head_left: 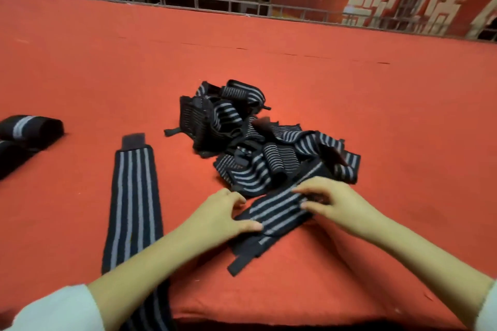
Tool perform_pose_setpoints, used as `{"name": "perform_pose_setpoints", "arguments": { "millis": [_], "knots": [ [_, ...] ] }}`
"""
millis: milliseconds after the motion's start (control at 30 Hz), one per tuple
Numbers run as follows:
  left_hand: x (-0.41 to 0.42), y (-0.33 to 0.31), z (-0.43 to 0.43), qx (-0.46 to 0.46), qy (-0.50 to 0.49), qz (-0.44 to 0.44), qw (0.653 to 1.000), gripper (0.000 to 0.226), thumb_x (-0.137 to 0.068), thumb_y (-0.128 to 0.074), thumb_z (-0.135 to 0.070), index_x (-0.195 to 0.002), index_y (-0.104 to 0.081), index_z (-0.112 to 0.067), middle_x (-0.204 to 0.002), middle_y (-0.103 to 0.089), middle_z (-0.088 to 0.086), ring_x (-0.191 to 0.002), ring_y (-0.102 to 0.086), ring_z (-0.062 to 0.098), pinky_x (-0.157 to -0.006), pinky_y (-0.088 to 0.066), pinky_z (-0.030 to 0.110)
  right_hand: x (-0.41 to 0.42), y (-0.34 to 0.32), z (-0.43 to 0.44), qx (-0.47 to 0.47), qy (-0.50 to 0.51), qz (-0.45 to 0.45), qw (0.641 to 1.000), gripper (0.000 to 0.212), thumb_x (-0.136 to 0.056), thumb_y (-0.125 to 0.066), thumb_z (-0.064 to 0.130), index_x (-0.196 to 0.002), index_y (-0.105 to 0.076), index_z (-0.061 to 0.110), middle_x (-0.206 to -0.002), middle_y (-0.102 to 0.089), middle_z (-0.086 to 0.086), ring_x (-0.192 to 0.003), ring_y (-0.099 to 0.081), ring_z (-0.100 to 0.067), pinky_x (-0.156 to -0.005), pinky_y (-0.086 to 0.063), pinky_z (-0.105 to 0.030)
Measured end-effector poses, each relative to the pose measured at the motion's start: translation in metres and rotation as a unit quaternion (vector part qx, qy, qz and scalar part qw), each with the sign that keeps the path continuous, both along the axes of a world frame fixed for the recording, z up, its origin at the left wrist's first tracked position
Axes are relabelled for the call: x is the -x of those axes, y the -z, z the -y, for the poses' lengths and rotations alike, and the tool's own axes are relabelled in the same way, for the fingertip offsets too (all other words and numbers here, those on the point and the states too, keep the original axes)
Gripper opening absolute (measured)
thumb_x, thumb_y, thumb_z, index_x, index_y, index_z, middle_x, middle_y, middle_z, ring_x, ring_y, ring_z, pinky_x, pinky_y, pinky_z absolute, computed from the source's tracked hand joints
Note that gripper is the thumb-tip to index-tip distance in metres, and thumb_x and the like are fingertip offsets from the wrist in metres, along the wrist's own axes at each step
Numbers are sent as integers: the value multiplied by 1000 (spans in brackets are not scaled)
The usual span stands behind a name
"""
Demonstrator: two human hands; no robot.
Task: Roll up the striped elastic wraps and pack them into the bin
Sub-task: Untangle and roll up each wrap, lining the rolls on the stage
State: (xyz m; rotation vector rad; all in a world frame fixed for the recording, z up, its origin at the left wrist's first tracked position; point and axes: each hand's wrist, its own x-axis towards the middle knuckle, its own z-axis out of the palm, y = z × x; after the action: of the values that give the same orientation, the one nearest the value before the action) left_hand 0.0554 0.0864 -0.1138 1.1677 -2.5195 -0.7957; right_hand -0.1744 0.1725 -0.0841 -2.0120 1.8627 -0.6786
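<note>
Clearly, most of the job lies ahead. Your left hand (223, 213) and right hand (332, 201) each pinch the striped wrap (274, 213) lying just in front of the tangled pile (242, 129), thumbs and curled fingers at its two ends; it is not yet rolled. A second wrap (133, 196) lies stretched flat to your left on the red table (390, 115). Two rolled wraps (27, 126) sit at the far left edge. No bin shows, so nothing looks packed.

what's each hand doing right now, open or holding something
Left hand: pinches the near end of the striped wrap.
Right hand: pinches the same wrap further along.
</note>
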Motion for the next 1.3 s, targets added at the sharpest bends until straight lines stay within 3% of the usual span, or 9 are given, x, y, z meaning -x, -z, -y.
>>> {"name": "perform_pose_setpoints", "arguments": {
  "millis": [233,400,533,600,767,900,1033,1100,1300],
  "knots": [
    [12,2,-7,5,-33,36,999,61,-70,-81,-41,-122,-59,-17,-112,-59,0,-99,-54,13,-78,-36,17,-32,38,-14,-22,-35,-23,999,66,-78,-72,47,-137,-52,24,-145,-43,11,-132,-35,4,-109,-18,-7],
    [-2,-1,-6,-25,11,40,999,70,-71,-83,-28,-133,-50,-23,-112,-45,-6,-96,-44,5,-83,-34,11,-46,40,1,15,-47,-88,995,55,-87,-63,45,-138,-50,27,-151,-37,9,-138,-32,-6,-108,-15,-11],
    [-11,8,-12,-22,11,28,999,67,-76,-78,-33,-137,-51,-24,-118,-43,-9,-106,-45,6,-99,-36,16,-49,39,4,23,-81,-166,983,42,-95,-52,39,-129,-59,17,-137,-56,-3,-127,-50,-17,-105,-40,-28],
    [-13,8,-13,-22,9,10,1000,65,-79,-77,-34,-137,-50,-23,-120,-45,-9,-105,-47,5,-93,-36,8,-52,40,4,53,-91,-199,974,40,-93,-43,39,-110,-70,14,-110,-71,-4,-103,-67,-19,-79,-57,-29],
    [-21,5,-20,-10,11,-49,999,51,-82,-73,-31,-129,-54,-29,-116,-50,-13,-95,-49,-10,-85,-36,-2,-53,45,10,91,-71,-238,964,65,-91,-7,50,-104,-62,18,-96,-70,0,-89,-68,-23,-61,-50,-35],
    [-24,8,-25,-5,11,-59,998,51,-83,-72,-30,-130,-55,-27,-117,-54,-14,-105,-50,-6,-89,-33,-1,-55,41,8,123,-105,-234,959,47,-92,-25,38,-104,-66,19,-100,-72,1,-89,-70,-20,-57,-55,-31],
    [-24,10,-25,-30,-3,-78,997,56,-78,-77,-35,-128,-54,-28,-114,-53,-15,-99,-49,-9,-87,-33,-2,-50,47,14,174,-212,-268,923,41,-81,-40,22,-105,-72,15,-109,-71,0,-100,-69,-15,-81,-56,-41],
    [-24,12,-27,-35,-10,-81,996,59,-75,-78,-38,-128,-53,-29,-115,-52,-16,-104,-50,-6,-91,-36,3,-52,45,19,166,-214,-221,937,36,-84,-43,26,-100,-73,16,-99,-74,1,-89,-71,-15,-70,-60,-38],
    [-19,27,-33,-25,-64,-112,991,70,-70,-84,-30,-130,-49,-23,-116,-51,-10,-110,-50,4,-103,-38,21,-53,22,43,160,-1,-55,986,39,-91,-39,41,-84,-69,17,-76,-71,-2,-75,-67,-26,-66,-51,-37]
  ]
}}
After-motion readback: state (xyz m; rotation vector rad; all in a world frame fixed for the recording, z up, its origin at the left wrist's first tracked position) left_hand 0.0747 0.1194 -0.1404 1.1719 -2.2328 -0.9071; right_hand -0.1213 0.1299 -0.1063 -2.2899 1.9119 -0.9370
